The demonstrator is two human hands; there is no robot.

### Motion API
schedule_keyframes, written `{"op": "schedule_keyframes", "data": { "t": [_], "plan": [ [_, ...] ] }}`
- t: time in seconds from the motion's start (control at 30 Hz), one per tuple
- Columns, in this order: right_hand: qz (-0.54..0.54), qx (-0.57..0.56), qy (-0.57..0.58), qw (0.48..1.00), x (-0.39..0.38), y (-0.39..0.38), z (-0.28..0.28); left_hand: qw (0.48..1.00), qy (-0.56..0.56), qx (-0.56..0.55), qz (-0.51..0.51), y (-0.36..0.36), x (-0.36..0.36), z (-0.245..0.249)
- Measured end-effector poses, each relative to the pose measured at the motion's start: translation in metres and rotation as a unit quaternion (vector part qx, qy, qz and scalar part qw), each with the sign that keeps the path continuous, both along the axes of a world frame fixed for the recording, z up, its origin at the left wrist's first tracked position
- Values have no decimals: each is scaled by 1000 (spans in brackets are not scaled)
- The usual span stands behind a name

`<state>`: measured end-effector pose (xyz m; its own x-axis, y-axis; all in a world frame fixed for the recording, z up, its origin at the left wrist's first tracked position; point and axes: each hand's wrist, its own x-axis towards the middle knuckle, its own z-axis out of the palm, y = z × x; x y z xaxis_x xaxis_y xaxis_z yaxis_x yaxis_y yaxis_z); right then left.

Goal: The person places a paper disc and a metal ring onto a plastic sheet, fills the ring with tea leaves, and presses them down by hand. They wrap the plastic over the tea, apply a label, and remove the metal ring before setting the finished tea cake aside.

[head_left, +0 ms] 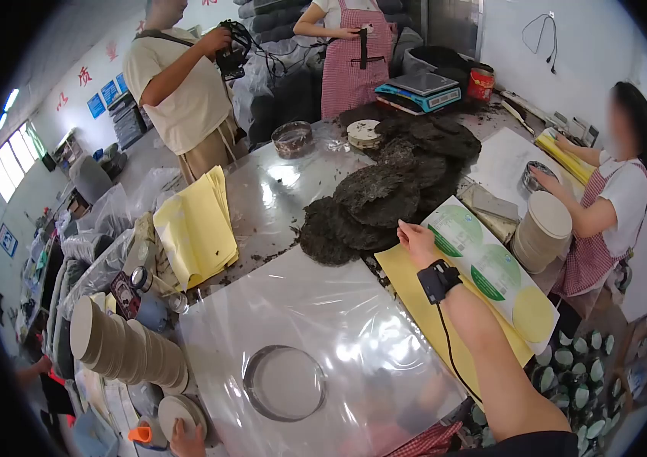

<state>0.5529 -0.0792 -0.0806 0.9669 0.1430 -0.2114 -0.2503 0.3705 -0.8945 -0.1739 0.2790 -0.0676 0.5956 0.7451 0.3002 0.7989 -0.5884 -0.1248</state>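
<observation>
My right hand (417,242), with a black device strapped to its wrist, is beside the pile of dark, flat round sheets (377,194). Its fingertips are pinched together; anything between them is too small to make out. At the bottom left, the fingers of my left hand (186,439) are on the edge of a beige round disc (180,415). Between my hands, a metal ring (285,383) lies on clear plastic film (361,335). Under my right forearm are yellow sheets (407,282) and a printed sheet with green circles (491,263).
A stack of beige discs (129,346) leans at the left, below yellow sheets (198,228). Across the table are another ring (292,139) and a blue scale (419,93). A co-worker (605,183) handles a ring at the right; two people stand behind the table.
</observation>
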Motion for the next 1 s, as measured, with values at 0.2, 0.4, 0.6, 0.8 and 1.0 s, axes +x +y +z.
{"op": "schedule_keyframes", "data": {
  "t": [0.2,0.4,0.6,0.8,1.0],
  "plan": [
    [-10,49,-53,997,-12,-16,-6,997,45,-28,52,-20,17,18],
    [316,-454,-244,796,-47,-127,44,997,54,38,-26,-8,5,11],
    [222,-373,-174,884,-56,-110,79,997,71,41,-11,-6,5,6],
    [87,-40,-29,995,-2,-9,1,999,37,-10,34,0,-4,2],
    [172,-153,-124,965,-18,-62,16,998,45,-20,46,-14,11,11]
  ]
}}
